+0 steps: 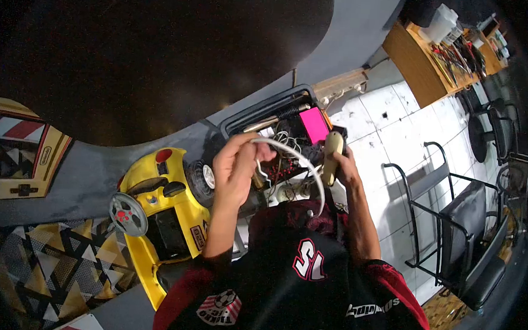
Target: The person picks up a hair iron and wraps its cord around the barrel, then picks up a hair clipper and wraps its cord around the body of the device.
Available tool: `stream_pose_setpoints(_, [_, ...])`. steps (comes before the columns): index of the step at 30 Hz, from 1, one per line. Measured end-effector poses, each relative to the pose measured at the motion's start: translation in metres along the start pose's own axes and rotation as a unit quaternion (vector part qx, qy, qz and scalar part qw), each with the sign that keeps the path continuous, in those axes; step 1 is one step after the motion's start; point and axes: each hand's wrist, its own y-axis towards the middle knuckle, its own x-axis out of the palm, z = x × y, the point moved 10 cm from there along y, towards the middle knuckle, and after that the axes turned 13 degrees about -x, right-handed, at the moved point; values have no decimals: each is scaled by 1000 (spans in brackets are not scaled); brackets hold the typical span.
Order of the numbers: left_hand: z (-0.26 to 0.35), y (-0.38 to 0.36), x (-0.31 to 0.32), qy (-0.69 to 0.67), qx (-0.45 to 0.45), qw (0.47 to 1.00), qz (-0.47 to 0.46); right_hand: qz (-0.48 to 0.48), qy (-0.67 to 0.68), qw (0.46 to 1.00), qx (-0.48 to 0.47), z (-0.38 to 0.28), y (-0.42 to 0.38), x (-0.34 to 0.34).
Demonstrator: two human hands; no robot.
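A pale cable (304, 158) arcs between my two hands and hangs down over my lap. My left hand (238, 162) is closed round one part of it, with the fingers curled. In my right hand (345, 164) is a beige handheld device (332, 157), long and rounded, held upright. Beyond my hands, a dark bin (227, 125) holds tangled white cords (286, 143), small red parts and a bright pink box (314, 125).
A yellow toy car (200, 217) with a grey steering wheel (129, 214) stands at the left. At the right is a black metal chair (462, 213). A wooden desk (416, 65) with tools and a white bottle (440, 24) is at the upper right, above white floor tiles.
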Motion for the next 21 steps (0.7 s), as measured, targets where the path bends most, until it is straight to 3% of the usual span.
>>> stream_pose_setpoints(2, [-1,9,10,96,-10,995,24,-83,75,992,55,19,-9,22])
stream_pose_setpoints(3, [-7,14,15,120,-16,992,24,-155,132,978,40,-3,-23,57])
stream_pose_setpoints(6, [-20,25,42,-38,-47,998,-8,-224,177,951,115,-1,-48,104])
stream_pose_setpoints(11, [3,38,64,-118,10,993,-29,-339,118,913,194,-1,-78,166])
stream_pose_setpoints(13, [18,36,58,-104,29,994,-9,-327,69,917,216,11,-78,162])
stream_pose_setpoints(17, [26,18,29,84,39,996,-16,-269,88,936,210,8,-71,153])
stream_pose_setpoints(20, [-16,1,-14,132,43,990,19,-246,88,948,180,-10,-67,146])
stream_pose_setpoints(21, [-45,-5,-25,122,-5,992,5,-255,98,948,161,-14,-65,147])
